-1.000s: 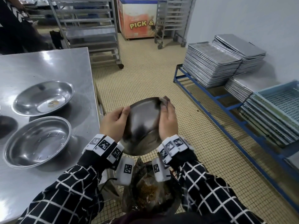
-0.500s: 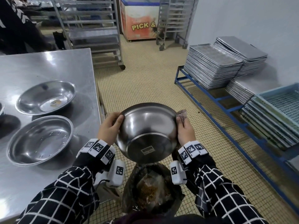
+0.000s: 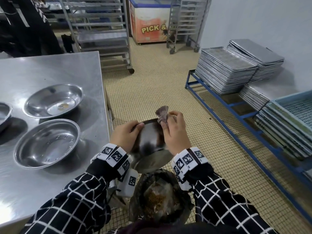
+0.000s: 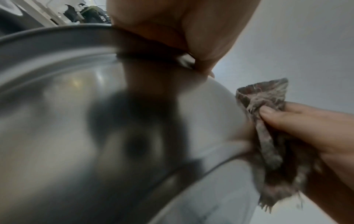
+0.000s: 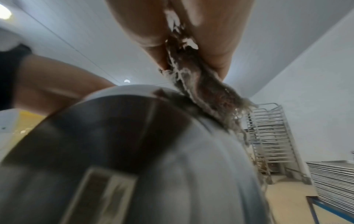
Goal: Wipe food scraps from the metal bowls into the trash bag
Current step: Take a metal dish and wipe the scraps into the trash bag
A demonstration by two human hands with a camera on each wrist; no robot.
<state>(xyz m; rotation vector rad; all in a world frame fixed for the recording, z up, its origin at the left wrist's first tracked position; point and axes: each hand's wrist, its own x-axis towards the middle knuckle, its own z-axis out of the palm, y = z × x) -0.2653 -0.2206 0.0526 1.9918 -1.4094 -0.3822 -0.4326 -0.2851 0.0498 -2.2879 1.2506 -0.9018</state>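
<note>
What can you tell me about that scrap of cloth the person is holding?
The cloth is a small grey-brown rag, worn and dirty-looking, with frayed, stringy edges. It is bunched and folded, pinched in the right hand, with one corner sticking up above the fingers. It sits at the rim of the metal bowl, which the left hand holds tilted above the trash bag. Whether it presses on the bowl is unclear.

— Light?
— Bright, even, from overhead; a ceiling lamp (image 5: 3, 13) shows top left in my right wrist view. Glare on the table (image 3: 50, 68), soft shadows beside the bowls.
— Blur?
— The bowl (image 4: 114, 136) I hold smears badly in both wrist views. Head view sharp; straight lines bend toward its edges.
</note>
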